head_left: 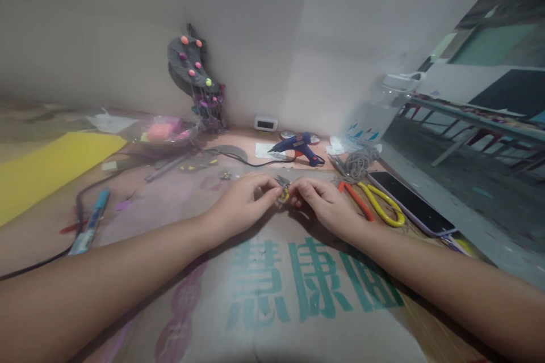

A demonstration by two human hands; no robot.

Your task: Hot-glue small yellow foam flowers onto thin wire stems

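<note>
The bare left forearm (128, 269) and right forearm (434, 272) slant inward from the lower corners. The left grip (244, 201) pinches between thumb and forefinger; the right grip (326, 204), just beside it, has its fingers curled inward.

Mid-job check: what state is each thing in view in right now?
Left hand: pinching the small piece
Small piece: held, partly hidden
Right hand: curled beside it, contact unclear
Glue gun: set down, unheld
Phone: face up, dark
Bottle: upright, lidded
Yarn: tangled
Marker: lying down
Yellow sheet: lying flat
Crescent: upright, decorated
</note>
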